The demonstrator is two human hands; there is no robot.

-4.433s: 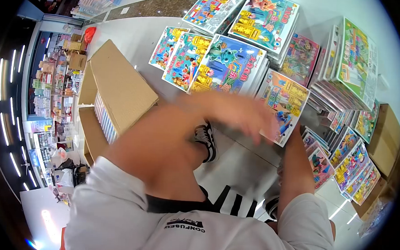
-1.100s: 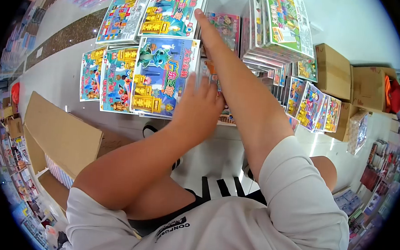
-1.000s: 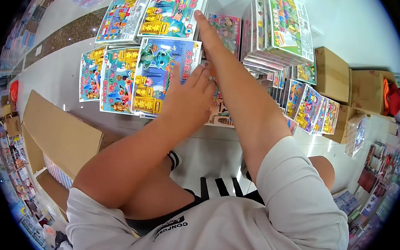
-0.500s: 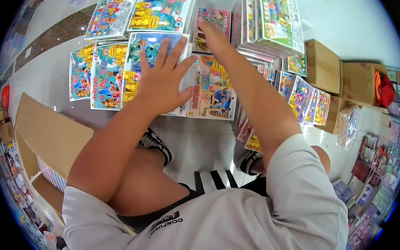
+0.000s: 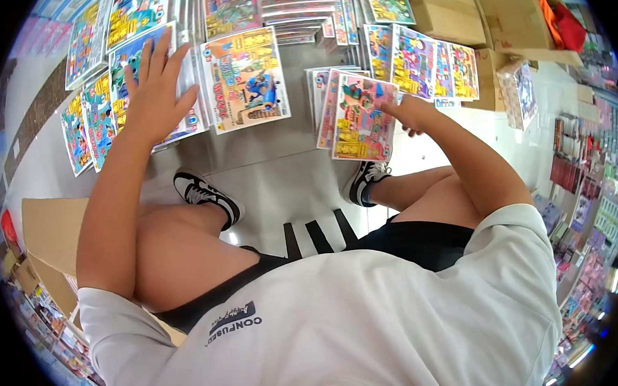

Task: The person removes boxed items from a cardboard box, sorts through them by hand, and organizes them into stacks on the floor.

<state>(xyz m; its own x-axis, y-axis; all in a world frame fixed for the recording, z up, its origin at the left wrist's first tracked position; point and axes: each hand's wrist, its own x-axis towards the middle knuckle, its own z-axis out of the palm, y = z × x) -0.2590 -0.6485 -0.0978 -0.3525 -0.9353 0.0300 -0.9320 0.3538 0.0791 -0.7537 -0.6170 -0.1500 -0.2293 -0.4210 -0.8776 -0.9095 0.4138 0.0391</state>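
My left hand [image 5: 157,94] lies flat with spread fingers on a blue cartoon-covered pack [image 5: 126,56] at the left. My right hand [image 5: 412,116] pinches the right edge of a flat pink cartoon-covered pack [image 5: 363,119]. That pink pack stands out over other packs at the front right, some of them hidden behind it. Between my hands, an orange-covered pack [image 5: 246,78] rests at the front of a stack, apart from both hands. Another pink-and-green pack [image 5: 231,6] lies behind it.
Stacks of similar packs [image 5: 297,16] stand at the back, and a fanned row of packs [image 5: 415,62] is at the right. Cardboard boxes [image 5: 447,15] stand behind them. An open carton [image 5: 52,232] is by my left side. My shoes [image 5: 207,196] are on the tiled floor.
My right hand has moved from the back middle to the right and now grips a pink pack. My left hand stays on the blue pack while the view has shifted.
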